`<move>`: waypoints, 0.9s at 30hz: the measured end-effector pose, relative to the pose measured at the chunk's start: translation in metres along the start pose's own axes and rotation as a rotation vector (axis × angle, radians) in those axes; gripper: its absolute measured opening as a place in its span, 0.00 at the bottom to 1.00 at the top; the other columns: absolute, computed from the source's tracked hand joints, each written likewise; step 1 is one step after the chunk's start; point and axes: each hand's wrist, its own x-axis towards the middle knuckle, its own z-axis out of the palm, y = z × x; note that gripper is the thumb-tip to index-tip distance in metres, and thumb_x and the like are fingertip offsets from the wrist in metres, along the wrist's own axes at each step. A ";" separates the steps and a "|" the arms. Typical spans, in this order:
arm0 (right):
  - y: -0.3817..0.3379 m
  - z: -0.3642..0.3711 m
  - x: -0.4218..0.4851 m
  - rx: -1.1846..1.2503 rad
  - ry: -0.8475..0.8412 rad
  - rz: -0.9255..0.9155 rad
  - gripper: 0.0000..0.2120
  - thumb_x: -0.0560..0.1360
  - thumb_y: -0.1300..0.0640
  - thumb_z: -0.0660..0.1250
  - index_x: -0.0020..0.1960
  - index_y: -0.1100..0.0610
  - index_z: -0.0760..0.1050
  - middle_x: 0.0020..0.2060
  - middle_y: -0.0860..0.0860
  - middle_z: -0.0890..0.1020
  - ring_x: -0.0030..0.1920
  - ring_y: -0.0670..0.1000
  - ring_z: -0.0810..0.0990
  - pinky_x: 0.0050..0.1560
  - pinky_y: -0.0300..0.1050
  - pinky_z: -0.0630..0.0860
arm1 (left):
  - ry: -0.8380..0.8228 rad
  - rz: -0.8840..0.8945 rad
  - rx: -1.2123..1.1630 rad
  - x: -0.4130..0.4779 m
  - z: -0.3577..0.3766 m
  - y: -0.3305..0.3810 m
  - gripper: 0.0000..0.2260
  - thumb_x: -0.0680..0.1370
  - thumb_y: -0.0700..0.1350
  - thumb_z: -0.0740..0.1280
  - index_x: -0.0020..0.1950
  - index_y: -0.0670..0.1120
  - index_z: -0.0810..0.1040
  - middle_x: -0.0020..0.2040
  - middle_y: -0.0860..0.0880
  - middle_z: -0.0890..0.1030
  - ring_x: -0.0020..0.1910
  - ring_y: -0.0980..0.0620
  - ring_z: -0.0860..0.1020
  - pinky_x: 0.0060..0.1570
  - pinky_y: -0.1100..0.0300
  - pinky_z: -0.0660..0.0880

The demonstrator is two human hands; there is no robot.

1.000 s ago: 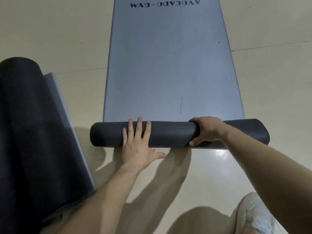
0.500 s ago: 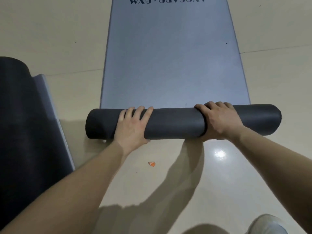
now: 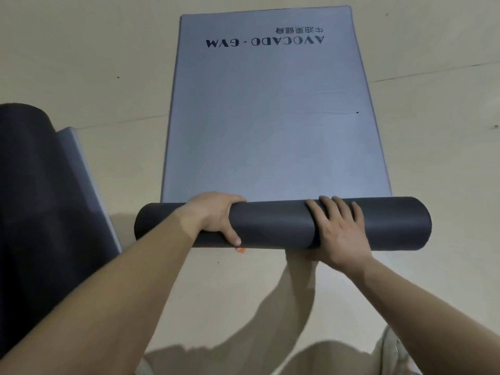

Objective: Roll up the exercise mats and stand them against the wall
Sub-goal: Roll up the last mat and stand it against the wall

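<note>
two bare hands meet a grey mat point(image 3: 270, 136) laid flat on a beige floor point(image 3: 94, 63), its near end wound into a dark roll point(image 3: 273, 223) that lies crosswise just ahead of both forearms. the left hand point(image 3: 216, 216) grips the roll left of its middle, fingers curled over the top and out of sight on the far side, thumb point(image 3: 234, 235) pressed down the near face. the right hand point(image 3: 339, 234) rests on the roll right of its middle, its fingers point(image 3: 331, 209) nearly straight and slightly spread over the top, palm against the near side; its thumb cannot be made out. the unrolled part of the mat runs away from the camera, with the print point(image 3: 265, 41) "avocado · gym" upside down near its far edge. a small orange scrap point(image 3: 240, 250) peeks out from beneath the roll, just below the left thumb. at the left edge, apart from the first, a second mat point(image 3: 29, 190) lies partly rolled, dark side outward, a grey strip showing along its right side. a pale shoe point(image 3: 392, 350) shows at bottom right.
</note>
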 end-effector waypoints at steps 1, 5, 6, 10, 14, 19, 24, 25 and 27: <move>0.004 -0.011 0.017 0.034 -0.023 -0.008 0.54 0.59 0.34 0.78 0.77 0.44 0.56 0.72 0.51 0.70 0.73 0.58 0.68 0.75 0.62 0.58 | 0.163 -0.040 0.014 -0.004 0.004 0.001 0.45 0.63 0.66 0.79 0.77 0.63 0.64 0.72 0.54 0.75 0.69 0.46 0.73 0.68 0.48 0.69; 0.017 -0.049 0.065 0.095 -0.197 -0.028 0.58 0.54 0.29 0.77 0.78 0.41 0.57 0.72 0.49 0.69 0.74 0.56 0.66 0.75 0.63 0.58 | 0.406 -0.069 0.190 -0.027 0.051 0.008 0.55 0.67 0.77 0.67 0.83 0.57 0.43 0.84 0.47 0.47 0.82 0.39 0.45 0.80 0.43 0.43; 0.016 -0.046 0.064 0.061 -0.153 -0.037 0.58 0.55 0.29 0.77 0.79 0.42 0.56 0.73 0.51 0.66 0.75 0.57 0.63 0.75 0.65 0.56 | 0.391 -0.064 0.226 -0.021 0.054 0.006 0.59 0.64 0.78 0.68 0.83 0.57 0.38 0.84 0.46 0.44 0.82 0.38 0.41 0.79 0.42 0.40; 0.003 -0.012 0.050 -0.168 0.131 -0.036 0.60 0.58 0.41 0.81 0.81 0.53 0.54 0.74 0.59 0.65 0.75 0.65 0.64 0.73 0.69 0.54 | 0.382 -0.008 0.179 0.030 0.008 -0.014 0.61 0.61 0.78 0.70 0.83 0.59 0.40 0.84 0.48 0.49 0.83 0.41 0.47 0.79 0.44 0.46; 0.014 -0.028 0.094 -0.207 0.171 -0.064 0.52 0.60 0.37 0.77 0.76 0.49 0.56 0.64 0.54 0.73 0.62 0.60 0.74 0.66 0.64 0.66 | 0.461 0.003 0.298 0.037 0.012 -0.015 0.60 0.62 0.79 0.67 0.83 0.54 0.42 0.83 0.48 0.53 0.81 0.40 0.54 0.79 0.40 0.50; 0.010 -0.054 0.087 -0.206 -0.019 -0.092 0.47 0.58 0.34 0.75 0.70 0.45 0.59 0.57 0.51 0.75 0.53 0.57 0.76 0.59 0.55 0.74 | 0.446 -0.005 0.328 0.024 0.013 -0.002 0.51 0.60 0.72 0.73 0.77 0.55 0.56 0.72 0.51 0.71 0.66 0.42 0.73 0.69 0.44 0.67; 0.006 -0.043 0.023 -0.050 -0.338 -0.170 0.54 0.58 0.32 0.78 0.77 0.41 0.56 0.64 0.48 0.76 0.61 0.55 0.77 0.66 0.54 0.73 | 0.008 0.081 0.236 -0.023 0.048 0.014 0.49 0.58 0.72 0.77 0.73 0.57 0.63 0.61 0.51 0.77 0.57 0.45 0.78 0.52 0.51 0.75; 0.004 -0.034 0.008 -0.031 -0.330 -0.163 0.56 0.59 0.32 0.78 0.79 0.43 0.54 0.67 0.49 0.75 0.65 0.55 0.76 0.70 0.55 0.70 | -0.049 0.095 0.217 -0.029 0.052 0.017 0.49 0.58 0.71 0.78 0.73 0.57 0.64 0.60 0.52 0.77 0.57 0.45 0.78 0.50 0.52 0.74; -0.001 -0.013 -0.022 -0.055 -0.188 -0.120 0.62 0.57 0.33 0.80 0.81 0.48 0.51 0.73 0.53 0.70 0.73 0.58 0.69 0.75 0.61 0.60 | -0.096 0.097 0.150 -0.030 0.045 0.020 0.46 0.58 0.69 0.79 0.72 0.57 0.67 0.60 0.53 0.78 0.57 0.47 0.78 0.50 0.53 0.73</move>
